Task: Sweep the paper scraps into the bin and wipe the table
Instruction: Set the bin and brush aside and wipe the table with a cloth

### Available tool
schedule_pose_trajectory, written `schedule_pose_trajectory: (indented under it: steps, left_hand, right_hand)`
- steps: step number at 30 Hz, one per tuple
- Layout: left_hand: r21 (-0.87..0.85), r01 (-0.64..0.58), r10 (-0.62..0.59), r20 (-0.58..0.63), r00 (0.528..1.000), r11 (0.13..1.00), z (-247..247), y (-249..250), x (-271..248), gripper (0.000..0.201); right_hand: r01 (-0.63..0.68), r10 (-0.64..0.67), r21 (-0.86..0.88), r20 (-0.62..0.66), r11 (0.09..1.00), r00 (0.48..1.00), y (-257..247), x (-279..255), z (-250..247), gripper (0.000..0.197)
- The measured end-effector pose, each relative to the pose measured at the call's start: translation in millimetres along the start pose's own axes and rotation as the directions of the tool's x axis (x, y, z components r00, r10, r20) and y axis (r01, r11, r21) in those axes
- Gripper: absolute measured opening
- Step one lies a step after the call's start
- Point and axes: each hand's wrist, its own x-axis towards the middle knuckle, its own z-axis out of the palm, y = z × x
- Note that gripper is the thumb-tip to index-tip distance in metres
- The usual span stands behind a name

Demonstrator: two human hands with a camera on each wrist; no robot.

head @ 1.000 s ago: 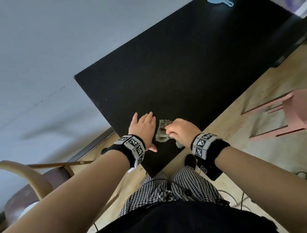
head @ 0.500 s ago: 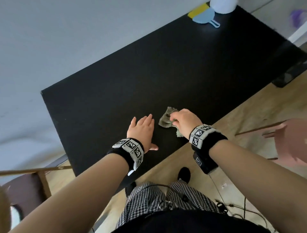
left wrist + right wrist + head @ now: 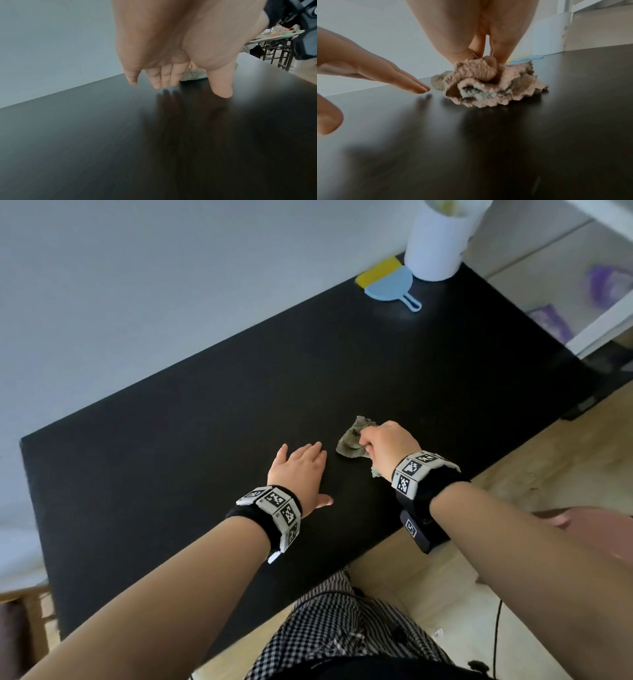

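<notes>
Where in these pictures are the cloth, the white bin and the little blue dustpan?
cloth (image 3: 349, 441): head view, on its crumpled folds left of the hand.
bin (image 3: 436, 241): head view, on its white side wall.
dustpan (image 3: 388, 285): head view, on its round blue pan.

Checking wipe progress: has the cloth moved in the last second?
Yes. The cloth, gripped by the right hand, has shifted along the table, away from its left end toward the white bin.

Workroom: black table (image 3: 239, 392), shelving (image 3: 596, 323) (white).
</notes>
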Motion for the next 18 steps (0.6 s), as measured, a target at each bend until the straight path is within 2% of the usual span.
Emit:
schedule_pose_trajectory:
  steps: [6,11,18]
  left_hand:
    - [-0.015,-0.018,0.017,-0.053,0.998,1.0,-47.4,6.8,81.6,0.088]
    - [-0.009,-0.008,0.008,-0.045,0.999,1.0,-81.5,19.4,134.9,0.089]
    - [-0.039,0.097,-0.098,-0.029,0.995,0.995,-117.8,49.3,197.9,0.087]
  right_hand:
    - [-0.083,0.083,-0.005,-0.034,0.997,0.996,54.6,67.9,-47.0,0.025]
    - [-0.152,0.154,0.03,-0.077,0.988,0.985,99.9,116.5,-83.7,0.025]
    - [-0.161,0.164,0.031,-0.111,0.986,0.98,165.1,180.7,-130.9,0.026]
